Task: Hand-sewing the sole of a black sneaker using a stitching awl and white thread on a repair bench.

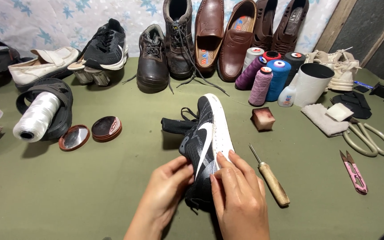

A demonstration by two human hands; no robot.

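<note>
Head view: hands [201,191] on sneaker [205,142]

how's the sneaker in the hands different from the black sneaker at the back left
The held sneaker lies on its side, white sole facing right, gripped by the left hand and right hand. The back sneaker rests untouched on other shoes, its white sole facing downward. Both are black with white soles.

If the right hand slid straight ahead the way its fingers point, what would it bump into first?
The right hand already rests on the black sneaker, fingers aimed up along its white sole. Sliding on, it would follow the sneaker toward its toe; past that, probably the boots' loose laces, though depth is unclear.
</note>
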